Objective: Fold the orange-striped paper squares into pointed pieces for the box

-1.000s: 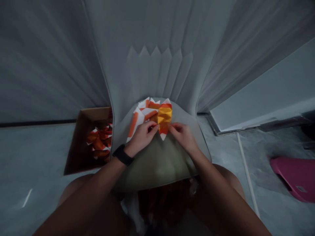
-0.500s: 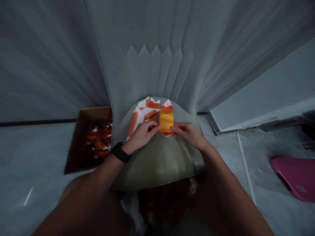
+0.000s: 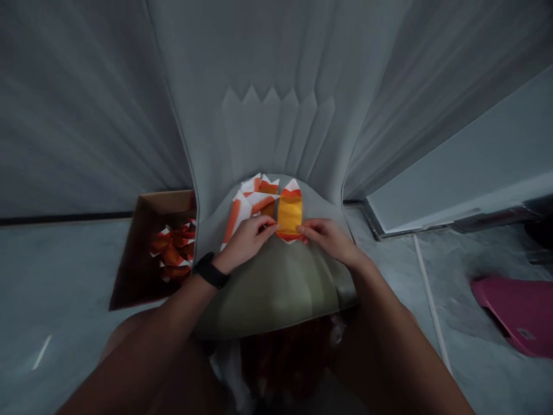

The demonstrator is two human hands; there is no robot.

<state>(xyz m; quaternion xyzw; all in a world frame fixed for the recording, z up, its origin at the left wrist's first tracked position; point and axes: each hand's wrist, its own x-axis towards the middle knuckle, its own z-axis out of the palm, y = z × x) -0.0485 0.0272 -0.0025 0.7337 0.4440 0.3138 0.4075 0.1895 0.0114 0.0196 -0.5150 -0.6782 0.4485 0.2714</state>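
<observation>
A flat yellow piece (image 3: 290, 213) with orange bands and white pointed ends lies upright on the chair seat (image 3: 276, 288); whether it is paper or fabric I cannot tell. My left hand (image 3: 252, 237), below a black wristwatch, pinches its lower left edge between thumb and fingers. At the lower right edge, my right hand (image 3: 326, 237) pinches the same piece. Beside it, to the left, several similar orange-and-white pieces (image 3: 244, 207) overlap on the seat, partly behind my left hand.
On the floor to the left stands an open cardboard box (image 3: 129, 259) holding several orange-and-white pieces (image 3: 175, 248). The grey chair back (image 3: 272, 52) rises ahead. A pink plastic object (image 3: 522, 317) is on the floor at right. Dark reddish material (image 3: 285, 360) shows under the seat's front edge.
The view has shifted slightly. Both hands keep their pinch on the yellow piece, which looks nearly the same as before.
</observation>
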